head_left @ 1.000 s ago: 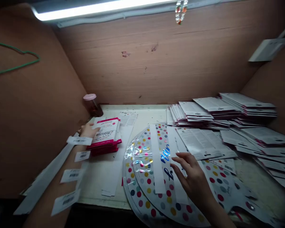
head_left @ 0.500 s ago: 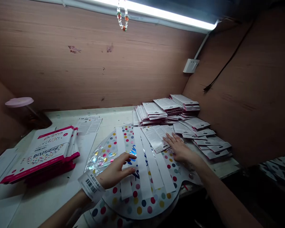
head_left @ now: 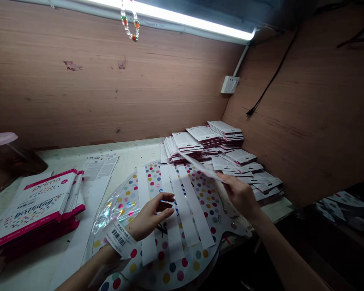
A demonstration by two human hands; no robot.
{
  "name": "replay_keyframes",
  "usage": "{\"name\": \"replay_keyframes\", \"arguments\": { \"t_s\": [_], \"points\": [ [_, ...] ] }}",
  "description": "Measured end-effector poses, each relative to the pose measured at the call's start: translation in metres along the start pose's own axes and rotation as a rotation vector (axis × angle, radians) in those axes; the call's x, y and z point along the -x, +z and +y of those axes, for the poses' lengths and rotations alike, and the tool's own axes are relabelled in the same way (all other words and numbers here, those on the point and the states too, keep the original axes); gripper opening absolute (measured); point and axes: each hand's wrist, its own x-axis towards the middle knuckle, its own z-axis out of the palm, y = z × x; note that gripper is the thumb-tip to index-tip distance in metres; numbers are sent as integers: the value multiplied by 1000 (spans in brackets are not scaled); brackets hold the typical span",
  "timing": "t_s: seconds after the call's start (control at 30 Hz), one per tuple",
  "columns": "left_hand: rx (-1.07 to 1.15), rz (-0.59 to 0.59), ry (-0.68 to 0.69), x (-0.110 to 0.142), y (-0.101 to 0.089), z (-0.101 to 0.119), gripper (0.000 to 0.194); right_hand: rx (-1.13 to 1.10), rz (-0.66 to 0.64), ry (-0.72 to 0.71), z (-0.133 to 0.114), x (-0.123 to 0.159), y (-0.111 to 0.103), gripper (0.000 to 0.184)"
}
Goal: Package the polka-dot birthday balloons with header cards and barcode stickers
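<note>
A foil balloon (head_left: 176, 268) with polka dots is lying on the table (head_left: 133, 149), its edge running past the table's front. Four white strips (head_left: 197, 218) are lying across it, side by side and slightly fanned. A fifth strip (head_left: 202, 167) is rising off the balloon at about 1 o'clock, pinched in the right hand (head_left: 238, 194), so that hand is closing narrowly around it.

The left hand (head_left: 151, 216) is staying open, its fingers curved and spread, over the balloon's middle at about 7 o'clock, right beside the first strip. A barcode wristband (head_left: 118, 238) is circling that wrist.

Around them, one stack of pink-edged packs (head_left: 33, 210) is sitting at 9 o'clock, and one loose printed sheet (head_left: 100, 166) is lying at 11 o'clock. Many white cards (head_left: 203, 137) are piling up in several stacks at 1 o'clock, behind the raised strip. One pink-lidded jar (head_left: 0, 139) is standing at the far left. In the dimness at 3 o'clock, what looks like more balloons (head_left: 342, 208) are lying below the table, though the view there is poor.
</note>
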Motion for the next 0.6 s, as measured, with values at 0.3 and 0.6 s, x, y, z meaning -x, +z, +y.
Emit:
{"name": "replay_keyframes", "arguments": {
  "t_s": [0.3,0.6],
  "points": [
    [5,173,265,-32,29,-9,100,-844,165,463,7,64,19,39],
    [116,103,183,-50,55,-21,23,-804,-60,279,7,86,30,44]
  ]
}}
